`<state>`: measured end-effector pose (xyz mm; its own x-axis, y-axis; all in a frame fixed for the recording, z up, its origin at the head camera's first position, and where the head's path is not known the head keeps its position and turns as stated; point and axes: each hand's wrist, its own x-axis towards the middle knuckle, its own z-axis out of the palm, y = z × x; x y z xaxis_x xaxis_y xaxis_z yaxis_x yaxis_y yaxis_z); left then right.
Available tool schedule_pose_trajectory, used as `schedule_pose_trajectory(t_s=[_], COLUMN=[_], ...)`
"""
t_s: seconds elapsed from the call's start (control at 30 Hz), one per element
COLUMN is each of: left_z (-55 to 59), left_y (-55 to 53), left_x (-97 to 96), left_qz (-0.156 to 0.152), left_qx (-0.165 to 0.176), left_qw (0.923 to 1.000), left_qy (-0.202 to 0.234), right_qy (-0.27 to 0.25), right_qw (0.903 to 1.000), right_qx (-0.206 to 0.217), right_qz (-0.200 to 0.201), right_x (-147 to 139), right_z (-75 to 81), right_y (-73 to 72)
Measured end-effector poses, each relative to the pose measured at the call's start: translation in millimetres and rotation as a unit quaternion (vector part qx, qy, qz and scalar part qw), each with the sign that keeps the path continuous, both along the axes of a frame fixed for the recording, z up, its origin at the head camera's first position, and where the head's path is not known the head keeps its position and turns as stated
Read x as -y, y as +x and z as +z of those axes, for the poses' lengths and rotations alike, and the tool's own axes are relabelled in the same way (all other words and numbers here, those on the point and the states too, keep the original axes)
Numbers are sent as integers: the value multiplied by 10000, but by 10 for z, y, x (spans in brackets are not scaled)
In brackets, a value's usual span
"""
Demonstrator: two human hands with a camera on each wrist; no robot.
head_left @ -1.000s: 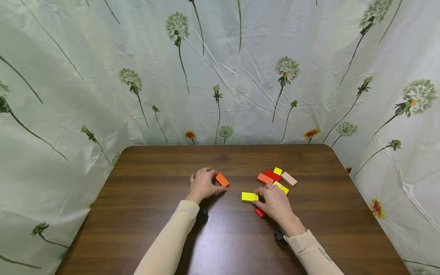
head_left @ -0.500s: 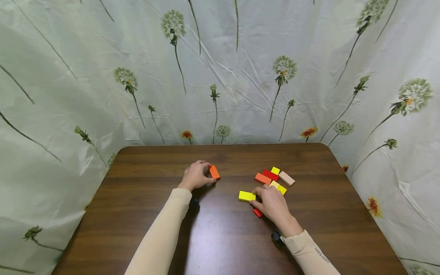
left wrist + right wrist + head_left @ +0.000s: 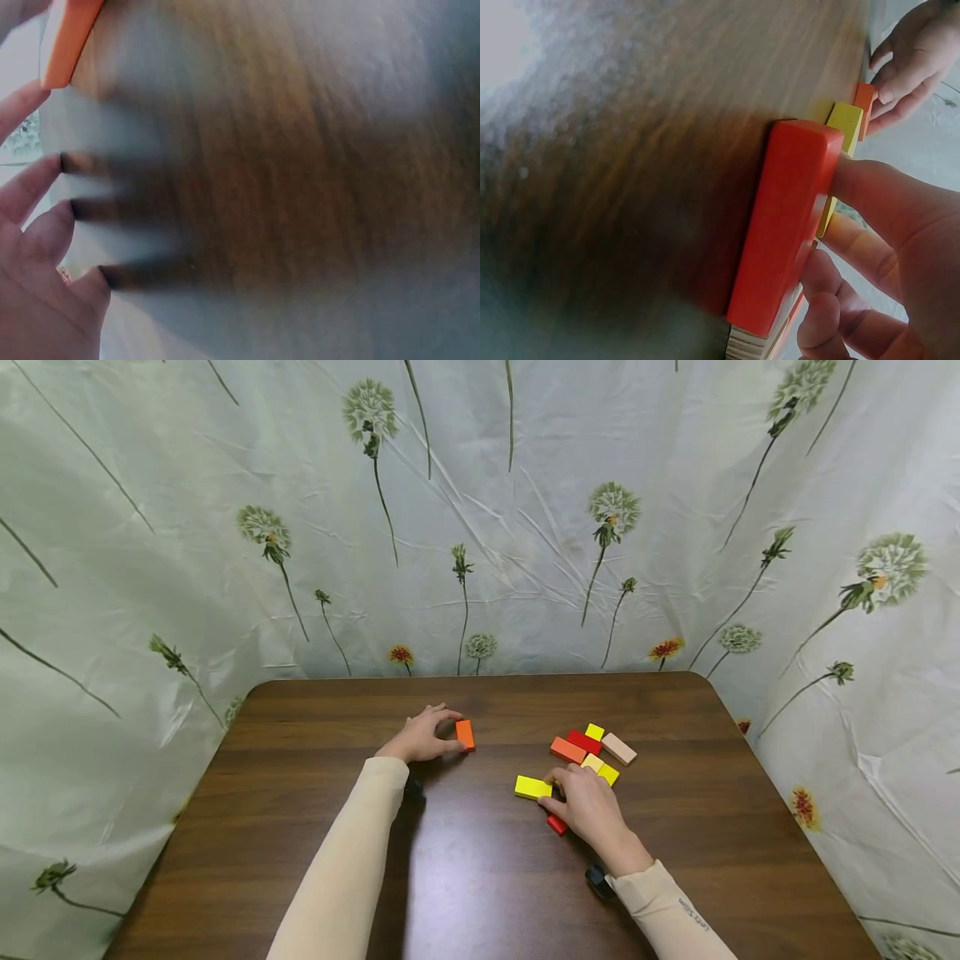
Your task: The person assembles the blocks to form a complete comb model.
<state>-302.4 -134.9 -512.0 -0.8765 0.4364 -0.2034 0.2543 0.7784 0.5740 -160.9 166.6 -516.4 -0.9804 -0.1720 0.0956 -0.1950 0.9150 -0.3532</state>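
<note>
In the head view my left hand (image 3: 420, 737) pinches an orange block (image 3: 466, 735) between thumb and forefinger, on the table's far middle. The left wrist view catches only the end of this orange block (image 3: 71, 45), the other fingers spread below it. My right hand (image 3: 590, 803) holds the right end of a bright yellow block (image 3: 532, 787) between thumb and forefinger. Under that hand lies a red block (image 3: 557, 824), partly hidden in the head view. Close up in the right wrist view, this red block (image 3: 786, 225) stands in front of the yellow one.
Beyond my right hand lies a loose cluster: an orange-red block (image 3: 567, 750), a red block (image 3: 585, 742), a small yellow block (image 3: 595, 732), a pale pink block (image 3: 619, 749), a cream block (image 3: 592, 762) and another yellow block (image 3: 608, 775). A flowered curtain (image 3: 540, 568) hangs behind the wooden table (image 3: 480, 893).
My left hand has moved left and away from me with the orange block, which has turned to point more straight ahead. My right hand stays at the yellow block. The head view has shifted slightly.
</note>
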Motion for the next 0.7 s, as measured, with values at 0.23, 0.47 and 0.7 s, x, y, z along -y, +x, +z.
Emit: schedule_pose_trajectory(t_s=[0.23, 0.47, 0.7], left_z=[-2, -3, -11], left_y=[-5, -15, -11], left_x=[52, 29, -15], left_qz=[21, 120, 219], left_qx=[79, 220, 248], left_qw=[9995, 9994, 9993], left_qy=[307, 234, 144], right_qy=[-27, 21, -146], right_qw=[9998, 9999, 9998], right_qx=[186, 171, 11], right_qz=[-7, -10, -110], right_x=[4, 23, 133], right_z=[17, 18, 38], right_y=[-13, -49, -95])
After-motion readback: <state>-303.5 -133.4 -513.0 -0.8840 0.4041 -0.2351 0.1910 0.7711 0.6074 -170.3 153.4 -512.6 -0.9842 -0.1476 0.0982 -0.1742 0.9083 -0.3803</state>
